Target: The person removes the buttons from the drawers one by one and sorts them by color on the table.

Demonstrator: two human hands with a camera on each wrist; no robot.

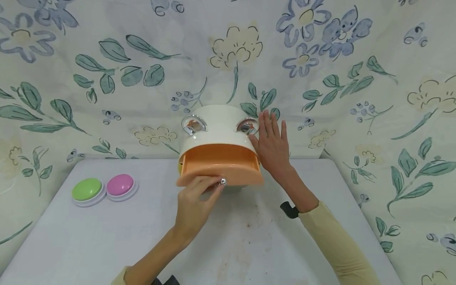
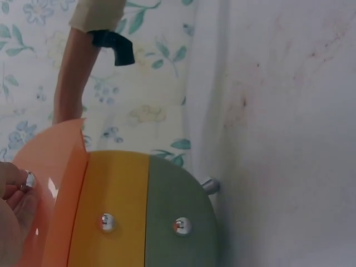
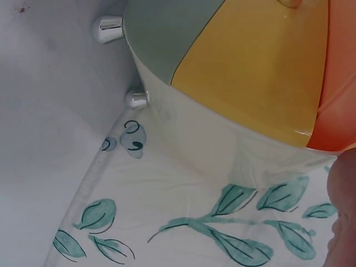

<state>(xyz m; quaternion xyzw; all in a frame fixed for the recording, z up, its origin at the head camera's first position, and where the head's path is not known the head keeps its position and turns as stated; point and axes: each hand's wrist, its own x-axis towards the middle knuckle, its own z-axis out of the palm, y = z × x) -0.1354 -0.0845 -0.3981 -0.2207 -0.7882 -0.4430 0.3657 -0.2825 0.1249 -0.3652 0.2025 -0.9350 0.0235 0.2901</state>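
Observation:
A small white rounded chest [image 1: 222,122] with silver ring-shaped handles on top stands at the back of the table. Its orange drawer [image 1: 199,170], the top one, is pulled partway out. My left hand [image 1: 194,206] pinches the silver knob [image 1: 223,181] of that drawer between thumb and fingers. Below it, a yellow drawer [image 2: 117,189] and a green drawer [image 2: 178,194] are closed, each with a silver knob. My right hand [image 1: 273,148] rests with straight fingers against the chest's right side, by the right handle [image 1: 248,126]. Part of the drawer's inside is hidden under the chest top.
On the table's left lie a green push button [image 1: 87,189] and a pink push button [image 1: 120,185], both on white bases. Floral cloth [image 1: 142,99] hangs behind the white table [image 1: 124,237]. Small silver feet [image 3: 108,29] hold the chest up.

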